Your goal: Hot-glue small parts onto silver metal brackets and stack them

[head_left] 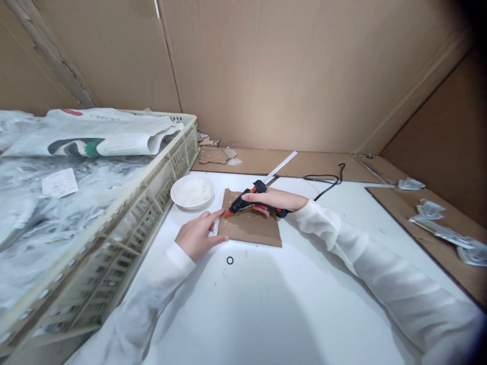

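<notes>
Touching cardboard (253, 234) edge and glue gun (238, 205), hands (197, 235) (276, 198) have mostly open table (258, 299) nearside.

Left of the middle, the left hand (198, 235) is held spread. Near the middle, the right hand (279, 198) is curled.

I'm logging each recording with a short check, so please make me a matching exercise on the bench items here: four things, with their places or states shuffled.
Things:
1. Glue gun
2. Bowl
3. Small ring
4. Cardboard piece

Places or states:
A. Black, on the white tabletop, nearer the wearer than the other three
B. Brown, with the left hand at its left edge
C. Held in the right hand
D. White, beside the crate, with whitish material in it

Right pairs: 1-C; 2-D; 3-A; 4-B
</notes>
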`<state>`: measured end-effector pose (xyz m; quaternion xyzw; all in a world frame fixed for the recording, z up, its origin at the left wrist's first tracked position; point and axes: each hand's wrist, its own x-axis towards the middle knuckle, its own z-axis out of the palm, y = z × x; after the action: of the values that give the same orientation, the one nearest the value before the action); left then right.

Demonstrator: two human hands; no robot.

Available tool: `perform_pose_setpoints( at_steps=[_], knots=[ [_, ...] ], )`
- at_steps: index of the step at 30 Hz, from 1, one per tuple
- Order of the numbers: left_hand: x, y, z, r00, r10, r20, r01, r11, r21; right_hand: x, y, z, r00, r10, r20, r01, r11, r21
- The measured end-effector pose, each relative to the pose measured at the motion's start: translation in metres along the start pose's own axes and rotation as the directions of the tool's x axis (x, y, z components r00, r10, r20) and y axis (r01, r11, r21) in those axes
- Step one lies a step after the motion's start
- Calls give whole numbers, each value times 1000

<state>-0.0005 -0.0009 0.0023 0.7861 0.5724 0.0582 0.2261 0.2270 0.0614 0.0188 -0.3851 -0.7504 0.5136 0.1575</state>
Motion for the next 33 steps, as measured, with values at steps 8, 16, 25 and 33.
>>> perform_pose_setpoints(
  at_steps=[8, 16, 25, 33],
  knots=[
    [0, -1, 0, 1000, 6, -5, -6, 1000, 6, 0, 1, 1, 1000, 5, -13, -5, 1000, 10],
    [0, -1, 0, 1000, 3, -4, -3, 1000, 2, 0, 0, 1, 1000, 11, -27, -11, 1000, 8],
    [0, -2, 1, 1000, 11, -10, -11, 1000, 5, -1, -3, 1, 1000, 15, -22, -15, 1000, 1],
    [0, -1, 0, 1000, 10, -4, -10, 1000, 8, -1, -1, 0, 999, 27, -27, -27, 1000, 4]
  ],
)
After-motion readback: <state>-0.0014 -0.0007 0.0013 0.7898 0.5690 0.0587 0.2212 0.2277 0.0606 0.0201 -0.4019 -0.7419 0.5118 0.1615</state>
